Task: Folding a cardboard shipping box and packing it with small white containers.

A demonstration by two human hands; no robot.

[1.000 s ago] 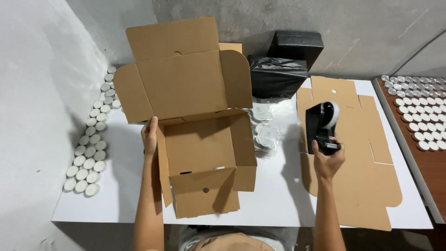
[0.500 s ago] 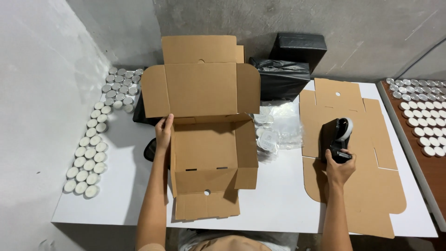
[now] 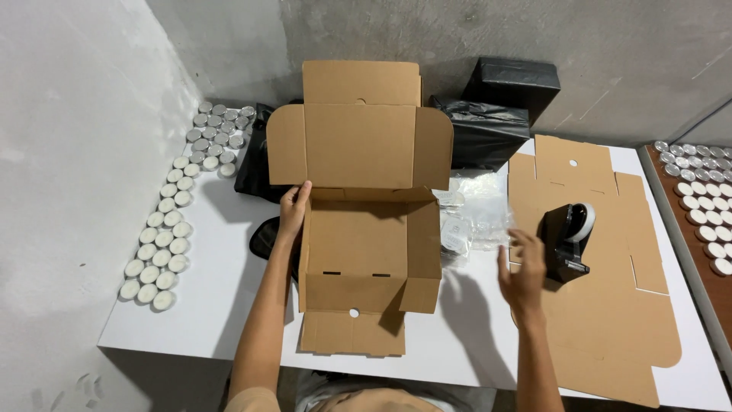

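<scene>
- One open cardboard box [image 3: 370, 244] stands in the middle of the white table [image 3: 229, 305], its lid and side flaps raised at the back and a front flap lying flat toward the person; nothing shows inside it.
- The left hand [image 3: 293, 210] grips the box's upper left corner, fingers wrapped over the edge of the left wall.
- The right hand [image 3: 523, 268] hovers above the table with fingers spread and loose, holding nothing, just beside the black tape dispenser [image 3: 567, 240].
- The tape dispenser rests on a flat, unfolded cardboard sheet [image 3: 610, 305] that covers the right part of the table.
- Clear plastic bags [image 3: 476, 217] lie between the box and the flat sheet; what they hold is too blurred to tell.
- A black plastic bag [image 3: 484, 133] sits behind the box on the right, with a black case [image 3: 512, 85] beyond it against the wall.
- Rows of small white candles in metal cups [image 3: 164, 236] line the left edge of the table.
- More of the same candles [image 3: 705, 198] lie in rows on a brown surface [image 3: 698, 267] at the far right.
</scene>
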